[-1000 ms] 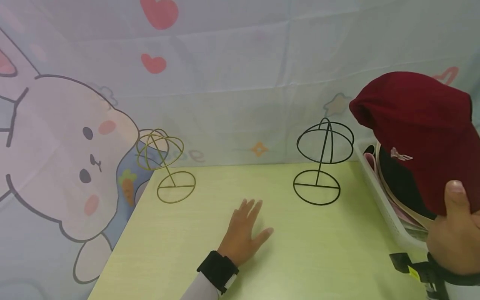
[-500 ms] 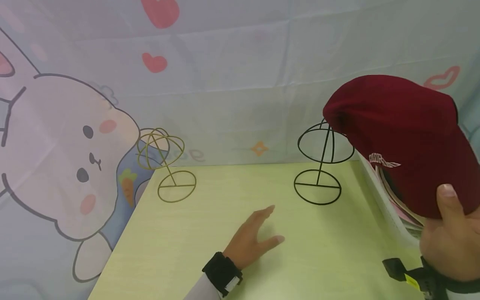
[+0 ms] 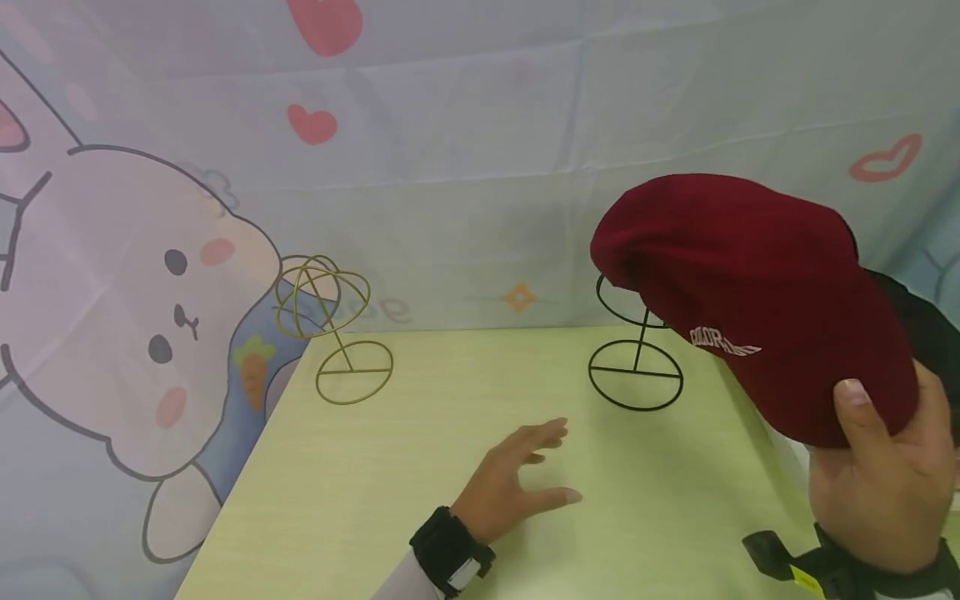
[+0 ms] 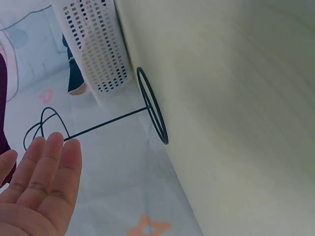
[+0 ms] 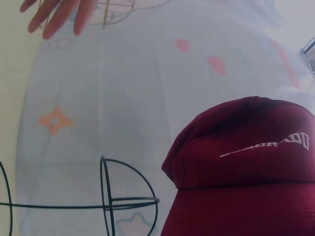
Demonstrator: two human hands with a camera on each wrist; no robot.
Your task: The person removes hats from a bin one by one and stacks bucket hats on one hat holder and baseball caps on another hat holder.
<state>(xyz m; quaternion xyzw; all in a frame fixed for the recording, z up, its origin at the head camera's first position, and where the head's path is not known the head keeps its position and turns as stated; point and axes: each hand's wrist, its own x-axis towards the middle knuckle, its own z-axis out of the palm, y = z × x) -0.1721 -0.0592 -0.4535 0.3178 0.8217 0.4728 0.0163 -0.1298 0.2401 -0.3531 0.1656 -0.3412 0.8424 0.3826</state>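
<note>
Two hands are working: the right hand (image 3: 881, 483) is gripping the red cap (image 3: 750, 292) at three o'clock beside the black wire stand (image 3: 636, 375); the left hand (image 3: 513, 487) is hovering relaxed, fingers spread.

green table (image 3: 390, 467), black stand (image 3: 635, 373), gold stand (image 3: 352, 372)

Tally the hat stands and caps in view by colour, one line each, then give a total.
Black wire hat stand: 1
Gold wire hat stand: 1
Dark red cap, gripped by the right hand: 1
Total: 3
The left hand holds nothing, fingers spread over the table. The white basket may hold more caps, but its contents are hidden.
</note>
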